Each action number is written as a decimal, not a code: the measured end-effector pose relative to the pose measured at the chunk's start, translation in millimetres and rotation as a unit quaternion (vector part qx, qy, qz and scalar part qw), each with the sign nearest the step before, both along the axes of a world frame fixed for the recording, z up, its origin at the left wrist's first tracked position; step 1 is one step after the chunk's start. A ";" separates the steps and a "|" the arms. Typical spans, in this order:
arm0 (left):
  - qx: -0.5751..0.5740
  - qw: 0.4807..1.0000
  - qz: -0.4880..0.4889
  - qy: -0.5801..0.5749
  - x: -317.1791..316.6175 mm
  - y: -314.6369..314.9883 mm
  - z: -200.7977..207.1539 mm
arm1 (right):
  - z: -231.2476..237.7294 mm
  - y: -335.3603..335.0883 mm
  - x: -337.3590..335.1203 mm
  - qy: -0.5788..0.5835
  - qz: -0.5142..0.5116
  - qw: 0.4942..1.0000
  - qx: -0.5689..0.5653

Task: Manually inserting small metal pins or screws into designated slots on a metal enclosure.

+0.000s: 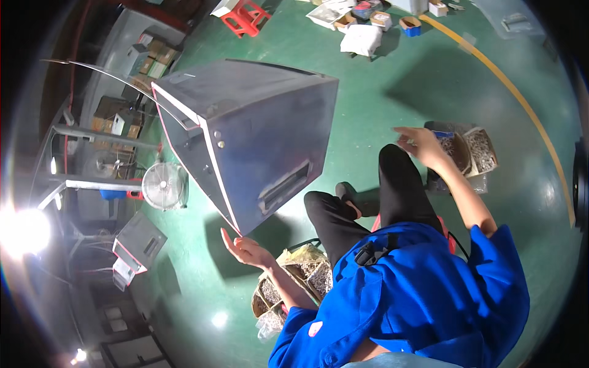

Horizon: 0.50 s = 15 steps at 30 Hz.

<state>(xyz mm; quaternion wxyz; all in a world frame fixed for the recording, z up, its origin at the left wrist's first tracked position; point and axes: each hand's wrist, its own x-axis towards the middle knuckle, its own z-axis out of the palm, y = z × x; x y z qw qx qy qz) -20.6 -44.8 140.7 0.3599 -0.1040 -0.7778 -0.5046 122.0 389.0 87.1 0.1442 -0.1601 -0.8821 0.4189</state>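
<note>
We log a round fan (164,185) at far left; next, the grey metal housing (276,132), left of centre, close by our left hand (248,250), fingers apart, contact unclear. Our right hand (422,146), fingers loosely apart, hovers near the right knee (396,162), beside the parts box (481,152).

The green floor (362,116) bears a yellow line (520,92) along the right. A red stool (247,16) stands at upper left, a dark shoe (345,191) near the middle. Boxes (469,153) of small pale parts at right seem to sit on it too.
</note>
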 end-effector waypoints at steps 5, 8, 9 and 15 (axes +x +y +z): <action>0.181 0.982 0.014 0.059 7.9 7.3 29.6 | -52.4 51.8 58.5 -0.149 -0.131 0.978 0.060; 0.228 0.966 -0.088 0.090 10.5 26.1 37.1 | -80.8 73.8 102.1 -0.158 -0.208 0.961 0.087; 0.275 0.957 -0.074 0.059 19.6 53.0 49.3 | -98.4 85.2 121.5 -0.126 -0.228 0.959 0.112; 0.424 0.853 -0.260 -0.161 45.1 97.8 26.4 | -115.7 104.2 143.5 -0.100 -0.335 0.936 -0.032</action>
